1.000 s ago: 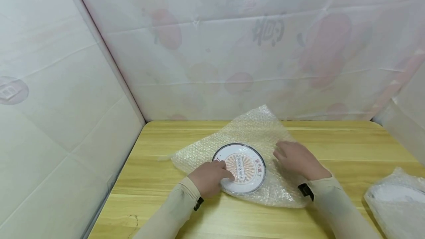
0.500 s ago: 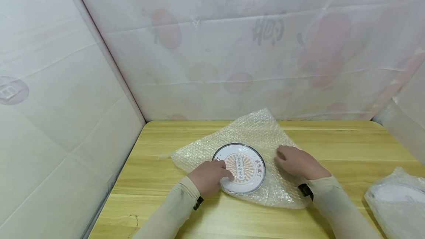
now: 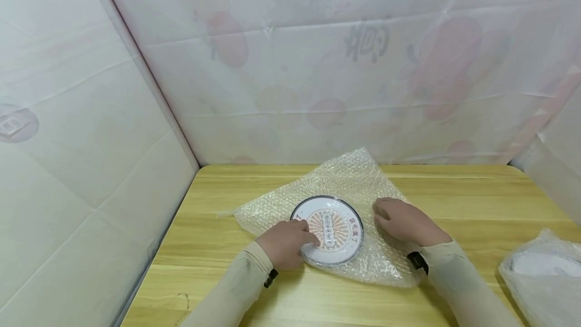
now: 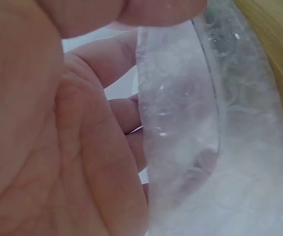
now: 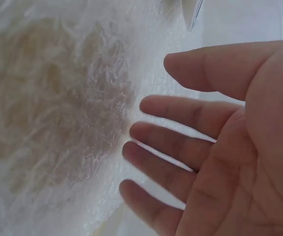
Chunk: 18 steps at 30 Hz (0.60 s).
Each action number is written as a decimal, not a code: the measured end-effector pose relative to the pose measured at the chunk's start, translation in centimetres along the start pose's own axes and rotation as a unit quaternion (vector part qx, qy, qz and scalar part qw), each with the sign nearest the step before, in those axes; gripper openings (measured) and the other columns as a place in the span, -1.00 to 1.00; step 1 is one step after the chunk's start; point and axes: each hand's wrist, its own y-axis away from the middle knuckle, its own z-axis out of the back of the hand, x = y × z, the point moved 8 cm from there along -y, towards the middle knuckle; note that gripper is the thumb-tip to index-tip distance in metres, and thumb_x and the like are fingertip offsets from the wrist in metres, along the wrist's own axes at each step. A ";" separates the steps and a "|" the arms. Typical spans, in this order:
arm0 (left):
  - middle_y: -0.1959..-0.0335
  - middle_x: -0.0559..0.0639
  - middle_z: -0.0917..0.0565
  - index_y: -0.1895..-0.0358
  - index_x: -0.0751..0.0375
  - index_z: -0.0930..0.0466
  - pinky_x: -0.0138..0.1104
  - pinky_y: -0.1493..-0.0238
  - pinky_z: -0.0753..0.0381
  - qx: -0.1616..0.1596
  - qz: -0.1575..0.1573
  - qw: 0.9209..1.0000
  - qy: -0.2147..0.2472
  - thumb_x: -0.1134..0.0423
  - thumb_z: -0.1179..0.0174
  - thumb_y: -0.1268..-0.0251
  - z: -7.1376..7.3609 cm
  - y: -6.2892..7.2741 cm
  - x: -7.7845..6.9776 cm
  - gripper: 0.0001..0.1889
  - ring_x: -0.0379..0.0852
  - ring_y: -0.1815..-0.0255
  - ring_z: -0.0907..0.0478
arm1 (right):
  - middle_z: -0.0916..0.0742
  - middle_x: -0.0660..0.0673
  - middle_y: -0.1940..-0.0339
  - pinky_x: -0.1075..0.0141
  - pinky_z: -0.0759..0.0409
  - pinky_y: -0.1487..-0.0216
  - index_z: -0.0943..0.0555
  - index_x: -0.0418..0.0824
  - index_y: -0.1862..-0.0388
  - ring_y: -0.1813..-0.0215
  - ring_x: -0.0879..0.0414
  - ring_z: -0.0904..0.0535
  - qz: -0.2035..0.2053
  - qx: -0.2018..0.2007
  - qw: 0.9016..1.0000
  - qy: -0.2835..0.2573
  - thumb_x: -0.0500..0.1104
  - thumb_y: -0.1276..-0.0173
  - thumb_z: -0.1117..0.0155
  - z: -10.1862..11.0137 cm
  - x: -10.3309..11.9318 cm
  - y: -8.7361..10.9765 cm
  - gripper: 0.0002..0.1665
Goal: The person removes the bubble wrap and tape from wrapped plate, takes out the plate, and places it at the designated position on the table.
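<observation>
A round white plate (image 3: 341,212) with a dark rim and an orange sunburst print lies on a sheet of bubble wrap (image 3: 345,175) on the table. At the plate's left edge, my left hand (image 3: 285,243) grips it, thumb over the print. In the left wrist view, bubble wrap (image 4: 249,147) covers part of the plate, and some fingers show faintly through it. My right hand (image 3: 406,220) rests on the wrap just right of the plate. Its fingers (image 5: 175,142) are extended and slightly spread in the right wrist view, holding nothing.
Another bubble-wrapped bundle (image 3: 544,276), with something white inside, sits at the table's right edge. The wooden table (image 3: 218,271) meets a pale printed cloth wall (image 3: 290,90) at the back and a white panel (image 3: 81,165) on the left.
My right hand has shifted slightly down over the wrap, and its fingers have relaxed. The wrap's far corner sits a touch lower. My left hand and the plate have stayed put.
</observation>
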 end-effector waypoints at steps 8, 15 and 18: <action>0.12 -0.20 -0.63 -0.17 -0.19 -0.75 -0.42 0.19 -0.52 -0.003 0.003 1.000 -0.008 0.12 -0.46 -0.02 0.1 0.0 -0.4 -0.48 -0.30 0.23 -0.48 | -0.61 -0.40 -0.33 -0.25 -0.39 -0.40 -0.65 -0.24 -0.05 -0.41 -0.40 -0.46 0.037 0.011 0.999 0.006 -0.18 -0.53 -0.13 -0.3 0.5 -0.1 -0.75; 0.13 -0.21 -0.64 -0.13 -0.23 -0.77 -0.38 0.18 -0.51 -0.006 0.017 1.000 -0.010 0.07 -0.42 -0.10 0.2 0.1 -0.4 -0.56 -0.31 0.25 -0.47 | -0.54 -0.45 -0.40 -0.28 -0.37 -0.41 -0.59 -0.34 -0.26 -0.44 -0.44 -0.40 0.015 0.038 0.999 -0.011 -0.11 -0.53 -0.17 -0.3 0.5 0.3 -0.56; 0.10 -0.23 -0.64 -0.11 -0.23 -0.78 -0.30 0.02 -0.55 0.002 0.035 0.999 0.017 -0.05 -0.38 -0.10 0.2 0.3 -0.1 -0.57 -0.29 0.18 -0.50 | -0.70 -0.26 -0.12 -0.13 -0.56 -0.21 -0.63 -0.22 -0.01 -0.15 -0.21 -0.63 0.027 0.039 0.999 -0.016 -0.13 -0.50 -0.20 -0.2 0.7 0.3 -0.77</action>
